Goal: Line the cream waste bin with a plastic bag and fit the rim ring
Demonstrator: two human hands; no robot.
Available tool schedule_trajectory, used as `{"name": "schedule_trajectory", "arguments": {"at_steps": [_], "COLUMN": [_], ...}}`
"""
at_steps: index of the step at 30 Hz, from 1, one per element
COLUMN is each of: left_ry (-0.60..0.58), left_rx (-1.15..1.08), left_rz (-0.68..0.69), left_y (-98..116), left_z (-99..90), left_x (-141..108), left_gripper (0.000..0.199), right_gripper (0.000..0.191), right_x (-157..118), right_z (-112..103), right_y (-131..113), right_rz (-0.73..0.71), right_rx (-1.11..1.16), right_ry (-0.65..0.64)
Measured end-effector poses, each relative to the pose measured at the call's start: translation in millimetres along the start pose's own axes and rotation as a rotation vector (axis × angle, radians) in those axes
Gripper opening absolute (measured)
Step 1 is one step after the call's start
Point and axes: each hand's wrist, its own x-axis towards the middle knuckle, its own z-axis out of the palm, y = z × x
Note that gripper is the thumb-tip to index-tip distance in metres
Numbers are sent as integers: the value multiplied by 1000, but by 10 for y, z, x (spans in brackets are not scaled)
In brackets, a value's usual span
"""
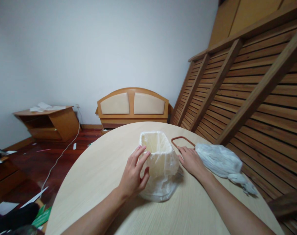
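A small trash bin (160, 178) stands upright on the round table, lined with a thin, translucent white plastic bag (171, 160) that is folded out over the rim. My left hand (136, 169) is at the bin's near left side, fingers apart, the tips touching the bagged rim. To the right of the bin lies a brown rim ring (181, 137), rectangular with rounded corners. My right hand (191, 160) has its fingers on the near side of this ring, and part of the ring is hidden beneath them. A bundled white plastic bag (219, 160) lies just right of that hand.
The round pale table (89, 186) fills the foreground. Slatted wooden panels (256, 91) lean along the right side. A headboard (132, 106) stands against the back wall. On the left are a wooden cabinet (57, 122), a white cable (62, 153) and papers on the floor.
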Motion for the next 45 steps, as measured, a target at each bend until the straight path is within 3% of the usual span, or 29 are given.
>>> {"name": "schedule_trajectory", "arguments": {"at_steps": [7, 12, 15, 20, 24, 30, 45], "left_ry": [-5, 6, 22, 91, 156, 117, 17], "left_rx": [-12, -6, 14, 47, 49, 28, -68], "left_rz": [0, 2, 9, 40, 73, 94, 331], "left_y": [-8, -5, -5, 3, 36, 103, 207], "left_z": [-3, -11, -38, -111, -153, -208, -280], "left_x": [-3, 8, 36, 91, 130, 183, 133], "left_gripper": [68, 66, 61, 42, 28, 17, 18], "right_gripper": [37, 36, 37, 33, 37, 49, 30], "right_x": [-7, 41, 37, -33, -90, -141, -134], "right_z": [22, -102, -271, -679, -909, -951, -1033], "right_y": [72, 80, 14, -174, -298, -375, -267], "right_rz": [1, 33, 22, -114, -268, -381, -355], "right_rx": [117, 211, 282, 347, 279, 262, 209], "right_ry": [6, 87, 233, 601, 743, 793, 961]}}
